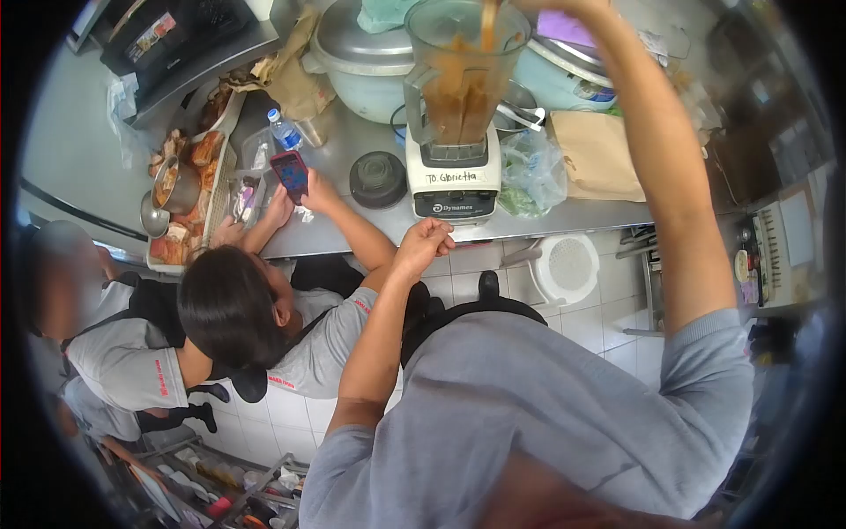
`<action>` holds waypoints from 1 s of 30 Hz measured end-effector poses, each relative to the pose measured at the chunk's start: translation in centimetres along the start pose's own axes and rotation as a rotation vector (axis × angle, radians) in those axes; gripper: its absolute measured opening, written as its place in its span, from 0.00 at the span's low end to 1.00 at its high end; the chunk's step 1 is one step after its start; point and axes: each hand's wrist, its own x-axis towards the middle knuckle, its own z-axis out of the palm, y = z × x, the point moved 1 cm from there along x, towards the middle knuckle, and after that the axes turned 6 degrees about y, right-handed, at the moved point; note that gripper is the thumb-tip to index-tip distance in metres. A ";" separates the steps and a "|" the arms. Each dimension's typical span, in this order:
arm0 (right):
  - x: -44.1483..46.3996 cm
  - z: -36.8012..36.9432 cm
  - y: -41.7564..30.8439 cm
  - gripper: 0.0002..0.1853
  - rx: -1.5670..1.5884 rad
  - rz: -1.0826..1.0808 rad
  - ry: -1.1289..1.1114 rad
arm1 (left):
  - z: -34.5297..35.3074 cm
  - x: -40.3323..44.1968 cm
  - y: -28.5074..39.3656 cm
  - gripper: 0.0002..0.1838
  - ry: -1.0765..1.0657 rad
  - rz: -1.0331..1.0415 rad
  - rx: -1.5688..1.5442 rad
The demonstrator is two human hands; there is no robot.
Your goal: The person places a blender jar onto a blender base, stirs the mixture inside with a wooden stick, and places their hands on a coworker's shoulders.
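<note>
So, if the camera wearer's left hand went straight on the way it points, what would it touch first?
The left hand would likely meet the white Dynamex blender base first, though depth is unclear here.

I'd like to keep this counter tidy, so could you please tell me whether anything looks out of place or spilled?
A co-worker's phone is held near the uncovered food in the white basket, which seems a little out of place there. The blender stands upright, and I see no clear spill or damage.

Stool [566, 264] below front edge of table [608, 213], plastic bag [533, 167] near that edge, lidded pot [357, 84] toward back edge, basket [218, 196] toward left end
</note>
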 end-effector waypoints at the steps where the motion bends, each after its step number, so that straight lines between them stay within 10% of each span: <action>1: 0.3 1.9 0.5 0.14 -0.124 -0.133 -0.085 | 0.2 0.0 0.3 0.08 -0.007 0.009 0.007; 16: 0.8 2.3 -1.0 0.14 -0.035 -0.040 -0.003 | 0.1 0.0 -0.3 0.08 0.082 0.199 0.067; 20: 1.0 -1.6 -1.4 0.14 -0.004 0.027 0.023 | -2.1 2.5 5.5 0.13 0.627 0.693 -0.002; 30: 2.6 1.4 0.6 0.14 0.125 0.023 0.058 | -2.2 3.4 17.0 0.18 0.223 0.802 0.185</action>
